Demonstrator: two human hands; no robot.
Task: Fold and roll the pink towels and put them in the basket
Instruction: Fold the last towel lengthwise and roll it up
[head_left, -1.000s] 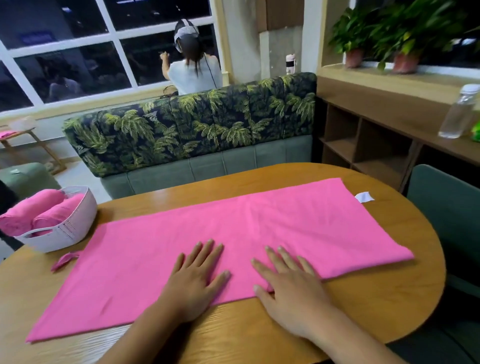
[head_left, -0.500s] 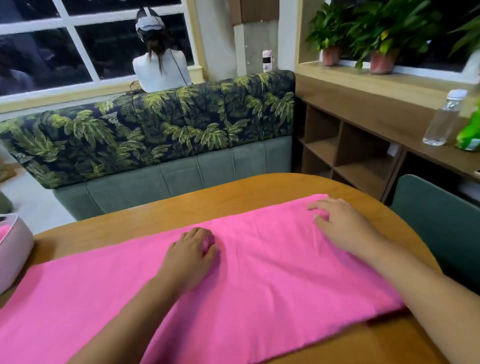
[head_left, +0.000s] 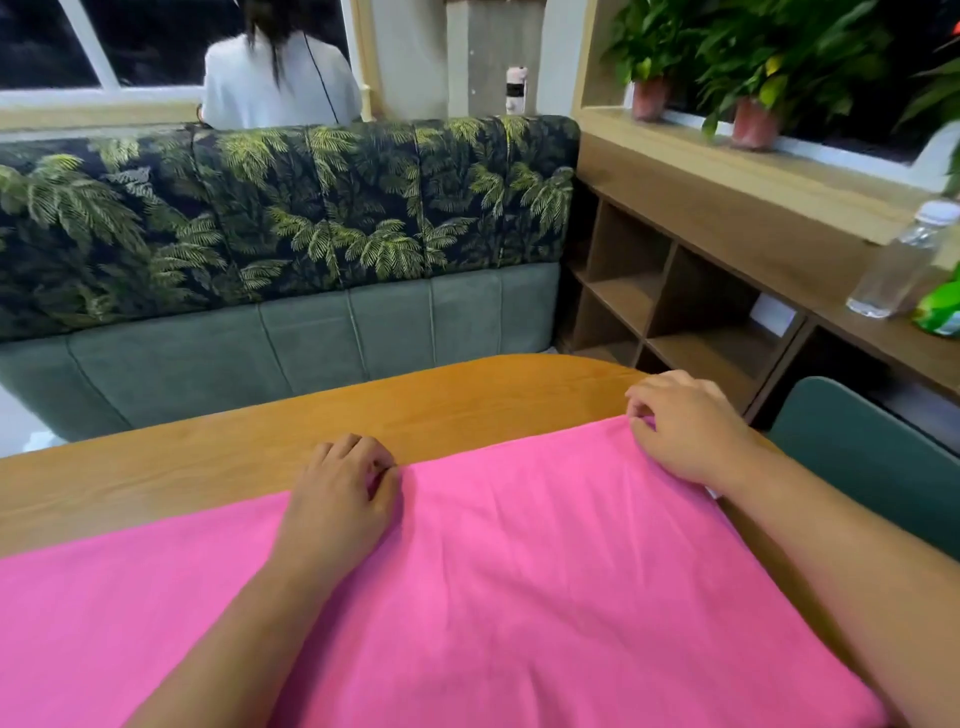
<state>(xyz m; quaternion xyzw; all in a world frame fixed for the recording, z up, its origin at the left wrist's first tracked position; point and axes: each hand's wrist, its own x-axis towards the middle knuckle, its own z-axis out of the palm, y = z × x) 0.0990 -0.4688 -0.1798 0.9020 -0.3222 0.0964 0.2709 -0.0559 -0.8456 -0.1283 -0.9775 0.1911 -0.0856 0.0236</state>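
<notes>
A pink towel (head_left: 519, 587) is spread flat on a wooden table (head_left: 208, 467); its far edge is pinched by the left hand (head_left: 340, 501) mid-edge and by the right hand (head_left: 685, 426) at the far right corner.

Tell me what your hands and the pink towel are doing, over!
Left hand and right hand both pinching the far edge of the pink towel. Towel flat on table, not rolled. Nothing in the way.

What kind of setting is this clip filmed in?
Probably a lounge or café-style seating area: a leaf-print booth sofa behind a wooden table, cubby shelves and potted plants on the sill.
</notes>
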